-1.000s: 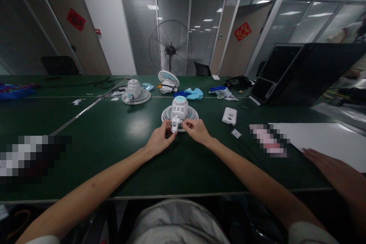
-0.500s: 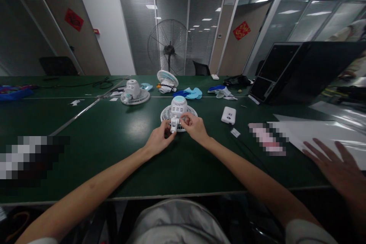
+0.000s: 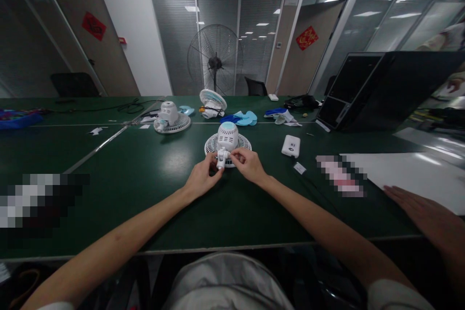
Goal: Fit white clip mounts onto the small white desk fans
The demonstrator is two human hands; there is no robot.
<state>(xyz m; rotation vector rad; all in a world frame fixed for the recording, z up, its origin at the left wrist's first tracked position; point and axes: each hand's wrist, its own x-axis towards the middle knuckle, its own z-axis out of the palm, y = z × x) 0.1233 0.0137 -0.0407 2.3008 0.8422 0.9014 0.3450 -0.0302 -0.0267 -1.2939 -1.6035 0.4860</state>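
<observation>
A small white fan [image 3: 228, 139] lies face down on the green table [image 3: 145, 179], its round grille flat and its motor housing pointing up. A white bracket [image 3: 221, 158] sticks out at the fan's near side. My left hand [image 3: 202, 179] pinches this bracket from the left with closed fingers. My right hand [image 3: 249, 164] pinches it from the right, fingers pressed together.
Two more small fans [image 3: 170, 117] [image 3: 212, 102] and blue blades [image 3: 243, 118] lie farther back. A white box [image 3: 291, 146] sits to the right, beside a white sheet [image 3: 407, 174] and a black case [image 3: 378, 92]. Another person's hand [image 3: 428, 218] rests at the right edge.
My hands stay on the bracket with little movement. The other person's hand at the right lifted with spread fingers, then came back down flat by the white sheet.
</observation>
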